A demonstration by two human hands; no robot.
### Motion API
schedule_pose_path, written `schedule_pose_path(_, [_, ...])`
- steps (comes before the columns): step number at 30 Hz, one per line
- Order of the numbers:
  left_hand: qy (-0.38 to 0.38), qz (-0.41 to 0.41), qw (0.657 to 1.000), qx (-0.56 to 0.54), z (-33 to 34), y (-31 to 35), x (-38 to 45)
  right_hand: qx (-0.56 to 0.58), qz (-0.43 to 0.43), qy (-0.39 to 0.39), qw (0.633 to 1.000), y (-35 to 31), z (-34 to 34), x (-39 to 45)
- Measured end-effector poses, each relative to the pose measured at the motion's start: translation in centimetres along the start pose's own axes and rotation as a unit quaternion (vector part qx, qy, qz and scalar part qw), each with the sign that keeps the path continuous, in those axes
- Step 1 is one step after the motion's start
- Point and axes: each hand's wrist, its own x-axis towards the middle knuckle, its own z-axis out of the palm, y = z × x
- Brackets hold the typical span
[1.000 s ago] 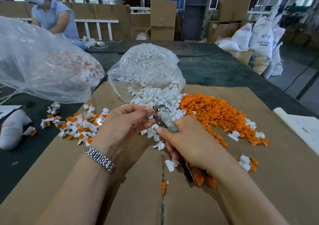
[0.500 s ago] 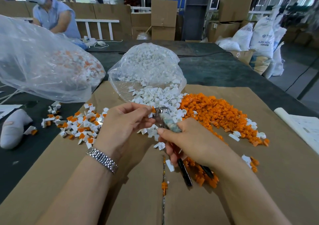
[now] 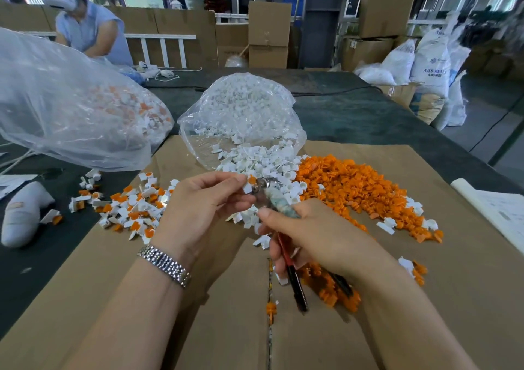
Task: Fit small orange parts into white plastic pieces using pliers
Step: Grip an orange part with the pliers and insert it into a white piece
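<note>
My left hand (image 3: 204, 213) pinches a white plastic piece (image 3: 247, 188) with a small orange part (image 3: 251, 179) sitting in it. My right hand (image 3: 320, 236) grips the pliers (image 3: 295, 279); the red and black handles stick out below the palm. The metal jaws touch the piece at its right side. Loose white pieces (image 3: 263, 162) lie just behind my hands, and a heap of orange parts (image 3: 354, 188) spreads to the right. Fitted white-and-orange pieces (image 3: 133, 208) lie scattered on the left.
A clear bag of white pieces (image 3: 243, 114) lies open behind the pile, and a larger clear bag (image 3: 65, 108) holds fitted pieces at left. Brown cardboard (image 3: 226, 327) covers the dark table. A white object (image 3: 22, 213) lies far left, papers (image 3: 499, 211) far right. Another person (image 3: 88, 29) works beyond.
The orange part now shows clearly at the plier jaws; one second ago it was hidden. Both hands stayed in nearly the same place.
</note>
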Motion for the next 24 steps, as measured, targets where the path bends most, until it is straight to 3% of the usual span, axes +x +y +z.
schedule_pose_path(2, [-0.009, 0.001, 1.000, -0.016, -0.1, 0.2, 0.0, 0.047, 0.007, -0.010, 0.999, -0.6, -0.8, -0.4])
schedule_pose_path(5, [-0.039, -0.002, 0.999, -0.030, -0.1, 0.4, 0.0, 0.044, 0.015, 0.034, 0.998, -1.3, -2.5, -1.1])
schedule_pose_path(7, [-0.052, -0.006, 0.998, -0.029, -0.1, 0.4, -0.1, -0.048, 0.016, 0.110, 0.993, -1.3, -3.5, -1.1])
schedule_pose_path(11, [-0.071, -0.032, 0.997, -0.016, -0.2, 0.5, 0.0, -0.265, 0.024, 0.237, 0.934, -0.2, -4.5, 0.5])
schedule_pose_path(17, [-0.103, -0.056, 0.993, 0.004, -0.2, 0.2, -0.1, -0.418, 0.095, 0.256, 0.867, 2.4, -3.5, 2.1])
schedule_pose_path(21, [-0.117, -0.062, 0.990, 0.040, -0.2, 0.1, -0.1, -0.447, 0.099, 0.249, 0.853, 2.9, -3.0, 2.5])
schedule_pose_path(23, [-0.111, -0.068, 0.990, 0.047, -0.2, 0.0, 0.0, -0.444, 0.054, 0.257, 0.857, 2.8, -3.0, 2.6])
schedule_pose_path(24, [-0.109, -0.075, 0.990, 0.049, -0.2, -0.1, 0.0, -0.416, -0.009, 0.258, 0.872, 2.6, -3.0, 2.6])
